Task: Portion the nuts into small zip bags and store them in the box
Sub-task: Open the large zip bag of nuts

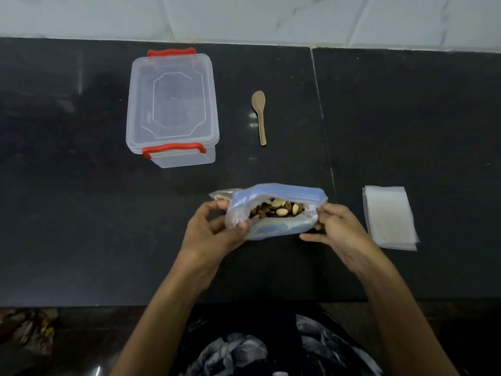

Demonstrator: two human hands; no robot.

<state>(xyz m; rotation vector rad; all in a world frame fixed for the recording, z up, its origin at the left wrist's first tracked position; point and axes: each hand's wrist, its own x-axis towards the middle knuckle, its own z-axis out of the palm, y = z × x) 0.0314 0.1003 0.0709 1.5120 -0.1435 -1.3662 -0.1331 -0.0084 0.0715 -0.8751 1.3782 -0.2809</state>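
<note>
**Big Nut Bag Held Open, Scooping Yet to Start**

Nearest, gripping the left side of the large zip bag [273, 213]: left hand [214, 232], thumb and fingers curled round the plastic. Pinching the bag's right corner: right hand [340, 232]. Mouth pulled wide between them, nuts [276, 208] showing inside, bag resting on the black counter [81, 213].

Just right of the bag, apart from it: stack of small zip bags [389, 217], flat and unfilled.

Farther off, beyond the bag: wooden spoon [259, 115], bowl pointing away. Far left: clear storage box [172, 107], lid on, red clips [173, 149] at near and far ends.

Best handled by folding the rim outward so the mouth stands open unaided, freeing the right hand for the spoon. Worth keeping the bag upright and low on the counter; likely to slump and spill otherwise. Unclipping the box lid before filling any small bag also sensible.
</note>
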